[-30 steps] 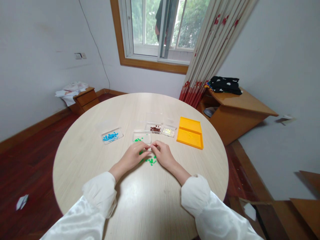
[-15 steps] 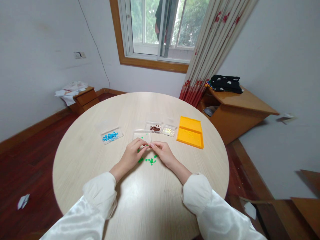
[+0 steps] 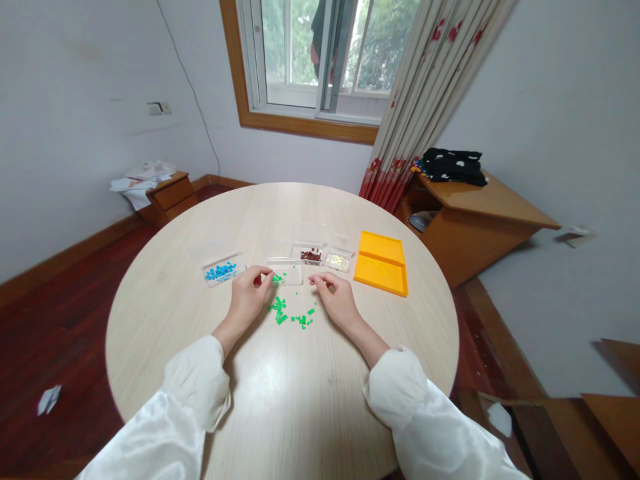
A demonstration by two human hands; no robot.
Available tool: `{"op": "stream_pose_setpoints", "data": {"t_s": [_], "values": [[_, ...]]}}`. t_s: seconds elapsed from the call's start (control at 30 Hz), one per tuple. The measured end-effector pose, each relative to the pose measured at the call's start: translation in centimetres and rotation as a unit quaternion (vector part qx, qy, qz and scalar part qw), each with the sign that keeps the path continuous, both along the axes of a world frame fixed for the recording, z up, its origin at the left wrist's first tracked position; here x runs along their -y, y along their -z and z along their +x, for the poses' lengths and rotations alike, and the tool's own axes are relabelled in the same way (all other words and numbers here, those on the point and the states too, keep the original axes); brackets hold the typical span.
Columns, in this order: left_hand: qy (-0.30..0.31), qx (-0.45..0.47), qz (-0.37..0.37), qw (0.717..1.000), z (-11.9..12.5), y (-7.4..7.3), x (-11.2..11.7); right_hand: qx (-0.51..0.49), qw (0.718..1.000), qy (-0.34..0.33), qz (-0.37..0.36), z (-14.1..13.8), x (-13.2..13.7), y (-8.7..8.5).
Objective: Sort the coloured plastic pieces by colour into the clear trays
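Small green plastic pieces point(image 3: 279, 309) lie scattered on the table between my hands. A clear plastic box point(image 3: 295, 276) behind them holds a few more green pieces. At the box's left end is my left hand point(image 3: 247, 293), thumb and fingertips pinched together by the green pieces; what they hold, if anything, is hidden. Just right of the box, my right hand point(image 3: 338, 300) has its thumb and index finger brought together over the table. Whatever may be in that pinch is too small to make out. The two hands are apart.
Left stands a clear box of blue pieces point(image 3: 221, 272). Behind are clear boxes with brown pieces point(image 3: 311, 255) and pale yellow pieces point(image 3: 338, 260). An open yellow case point(image 3: 381, 274) lies right, with yellow bits inside. All rest on a round wooden table point(image 3: 300, 400).
My hands were together at the front of the clear box and have moved apart. My left hand went left to the box's left end; my right hand shifted slightly right and away from me.
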State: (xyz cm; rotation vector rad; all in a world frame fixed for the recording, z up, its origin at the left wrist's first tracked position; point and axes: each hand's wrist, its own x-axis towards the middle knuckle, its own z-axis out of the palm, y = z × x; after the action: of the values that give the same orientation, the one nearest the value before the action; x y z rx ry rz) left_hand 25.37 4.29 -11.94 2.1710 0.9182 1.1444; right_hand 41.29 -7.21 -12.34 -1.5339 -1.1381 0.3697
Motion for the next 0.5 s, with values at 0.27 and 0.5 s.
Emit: {"op": "stream_pose_setpoints", "data": {"t_s": [0.27, 0.5], "values": [[-0.028, -0.009, -0.054, 0.998, 0.0, 0.7, -1.1, 0.21, 0.975, -0.032, -0.065, 0.1, 0.2, 0.7], [-0.024, -0.007, -0.063, 0.998, 0.5, 0.5, -0.9, 0.293, 0.946, -0.082, -0.108, -0.8, 0.3, 1.4]]}}
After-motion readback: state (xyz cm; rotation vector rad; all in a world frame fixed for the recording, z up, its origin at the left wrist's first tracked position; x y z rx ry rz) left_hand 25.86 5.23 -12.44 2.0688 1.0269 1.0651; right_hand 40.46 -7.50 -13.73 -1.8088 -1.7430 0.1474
